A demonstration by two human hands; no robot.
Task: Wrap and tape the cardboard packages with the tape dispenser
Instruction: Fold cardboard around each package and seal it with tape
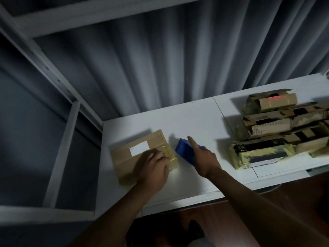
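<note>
On the counter (195,122), at the left, a cardboard package (131,154) is pressed flat under the left hand (151,168), fingers curled at its taped right edge. Just beside that edge, the blue tape dispenser (185,152) is gripped by the right hand (204,157), index finger extended along it, long axis angled away from the package.

Grey curtain (160,59), white table (195,122), wooden floor (240,220).

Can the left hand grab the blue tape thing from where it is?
Probably yes. The left hand rests on the cardboard package, right beside the blue tape dispenser, with nothing between them. But the right hand already holds it.
</note>
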